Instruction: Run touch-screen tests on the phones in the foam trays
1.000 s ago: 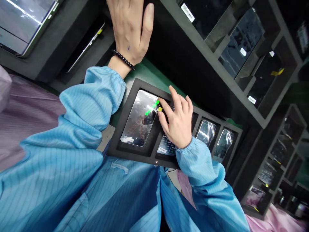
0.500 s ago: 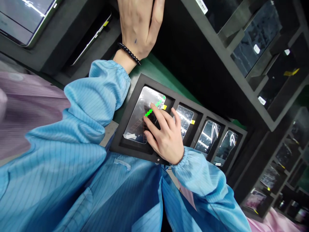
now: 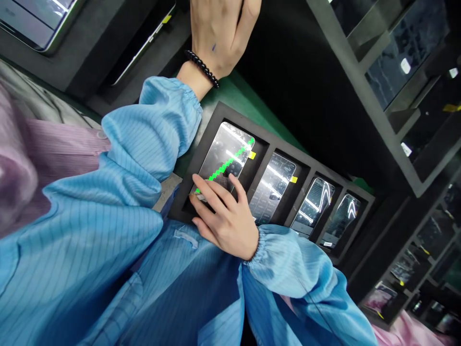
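My right hand (image 3: 227, 216) has its fingers spread over the lower left end of a phone (image 3: 225, 144), with nothing gripped. Its forefinger tip is at or just above the screen's lower corner; contact cannot be told for certain. A jagged green line crosses that screen diagonally from the upper right corner to the fingers. The phone lies in the first slot of a black foam tray (image 3: 268, 129) resting near my lap. At the top edge my left hand (image 3: 219, 38), wearing a black bead bracelet (image 3: 202, 67), reaches forward; its fingertips are cut off.
Beside the first phone, the tray holds a second phone (image 3: 274, 185) with a yellow tab, then two smaller ones. More foam trays (image 3: 382, 53) with phones stand at the right. A foam block with large screens (image 3: 32, 24) lies upper left. Pink garments show at both sides.
My right hand has moved down and left across the first phone. The green line has grown from a short stretch to the lower corner. The whole view has shifted slightly.
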Demonstrator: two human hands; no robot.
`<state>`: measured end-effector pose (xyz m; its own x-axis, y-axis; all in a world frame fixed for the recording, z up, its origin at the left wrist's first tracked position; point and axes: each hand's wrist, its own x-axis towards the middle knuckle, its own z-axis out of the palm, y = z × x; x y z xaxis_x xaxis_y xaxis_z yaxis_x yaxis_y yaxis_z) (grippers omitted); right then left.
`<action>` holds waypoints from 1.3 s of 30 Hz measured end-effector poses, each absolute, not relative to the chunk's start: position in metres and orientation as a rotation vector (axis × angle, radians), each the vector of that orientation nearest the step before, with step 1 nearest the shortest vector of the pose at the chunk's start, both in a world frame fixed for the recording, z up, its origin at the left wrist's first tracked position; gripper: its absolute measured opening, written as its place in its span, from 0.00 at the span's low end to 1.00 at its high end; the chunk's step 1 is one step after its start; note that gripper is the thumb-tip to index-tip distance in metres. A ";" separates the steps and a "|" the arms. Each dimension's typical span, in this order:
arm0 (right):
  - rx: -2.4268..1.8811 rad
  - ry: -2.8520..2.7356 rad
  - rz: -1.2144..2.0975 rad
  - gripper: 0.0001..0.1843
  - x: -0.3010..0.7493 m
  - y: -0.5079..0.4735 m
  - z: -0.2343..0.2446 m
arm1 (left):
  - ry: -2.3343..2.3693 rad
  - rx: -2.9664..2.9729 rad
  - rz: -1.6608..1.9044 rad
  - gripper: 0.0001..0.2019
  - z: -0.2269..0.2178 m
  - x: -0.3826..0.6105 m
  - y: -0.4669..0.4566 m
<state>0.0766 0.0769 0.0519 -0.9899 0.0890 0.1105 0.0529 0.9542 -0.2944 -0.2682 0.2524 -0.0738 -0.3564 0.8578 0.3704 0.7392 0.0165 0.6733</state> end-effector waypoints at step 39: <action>-0.441 -3.076 0.206 0.19 0.045 0.149 0.057 | 2.249 1.782 1.289 0.32 -0.033 -0.233 0.229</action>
<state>0.0452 0.1492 0.0571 -0.9596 0.2813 0.0085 0.2776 0.9512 -0.1344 -0.2326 0.2292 -0.0327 -0.3580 0.8084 0.4673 0.8120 0.0224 0.5832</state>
